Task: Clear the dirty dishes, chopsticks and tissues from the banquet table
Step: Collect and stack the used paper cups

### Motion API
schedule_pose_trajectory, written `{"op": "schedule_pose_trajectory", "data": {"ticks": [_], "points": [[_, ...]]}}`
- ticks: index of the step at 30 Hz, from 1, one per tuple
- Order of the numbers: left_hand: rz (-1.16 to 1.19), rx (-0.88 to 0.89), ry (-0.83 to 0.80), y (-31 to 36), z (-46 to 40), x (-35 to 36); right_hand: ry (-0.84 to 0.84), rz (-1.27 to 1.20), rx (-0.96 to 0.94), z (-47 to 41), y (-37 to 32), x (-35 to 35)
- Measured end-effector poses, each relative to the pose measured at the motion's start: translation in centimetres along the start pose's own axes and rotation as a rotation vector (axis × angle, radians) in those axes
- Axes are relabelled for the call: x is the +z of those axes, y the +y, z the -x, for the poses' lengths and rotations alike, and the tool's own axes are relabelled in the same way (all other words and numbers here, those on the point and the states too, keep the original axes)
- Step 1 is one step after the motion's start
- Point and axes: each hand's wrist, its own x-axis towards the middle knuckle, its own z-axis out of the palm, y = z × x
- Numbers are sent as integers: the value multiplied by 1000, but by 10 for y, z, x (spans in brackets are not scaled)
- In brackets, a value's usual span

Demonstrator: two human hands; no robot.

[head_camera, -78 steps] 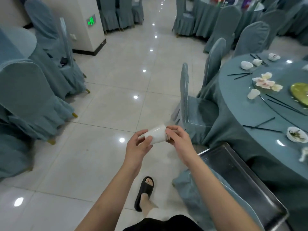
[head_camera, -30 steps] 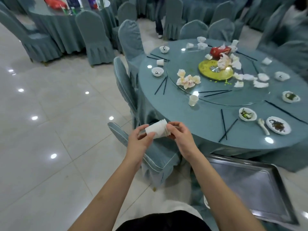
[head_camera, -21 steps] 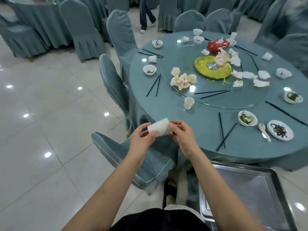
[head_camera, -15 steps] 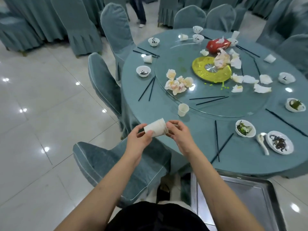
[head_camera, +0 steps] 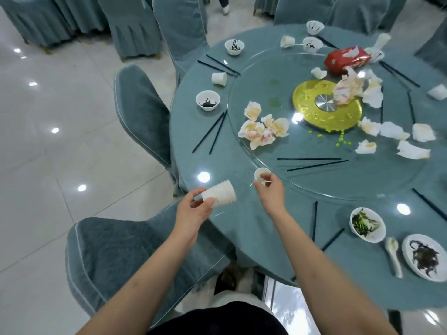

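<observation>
Now the right hand [head_camera: 269, 191] has left the cup stack [head_camera: 220, 196] and pinches a lone cup [head_camera: 261, 175] by the glass turntable's [head_camera: 242, 131] edge. Left hand [head_camera: 193, 210] grips the stack over the table's [head_camera: 242, 221] rim.

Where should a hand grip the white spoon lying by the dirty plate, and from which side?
Grip the spoon by its handle, the slim end nearest the person, pinching from above. It lies flat on the table, bowl end pointing away, in the gap between the bowl of greens and the plate. Probably easiest for the right hand, once free.
</observation>
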Motion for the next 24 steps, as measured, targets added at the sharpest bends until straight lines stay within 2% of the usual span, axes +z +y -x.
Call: {"op": "schedule_pose_trajectory", "data": {"ticks": [6, 12, 17, 24], "points": [[11, -24, 41, -1, -14, 11, -5, 376, -172, -45, 9, 5], [25, -20, 77, 0, -18, 12, -129, 549, -209, -69, 28, 14], [54, -24, 102, 3, -18, 3, -126, 442, -221, -65, 32, 14], [133, 6, 140, 14, -9, -26, -227, 69, -178, -31, -10, 25]]}}
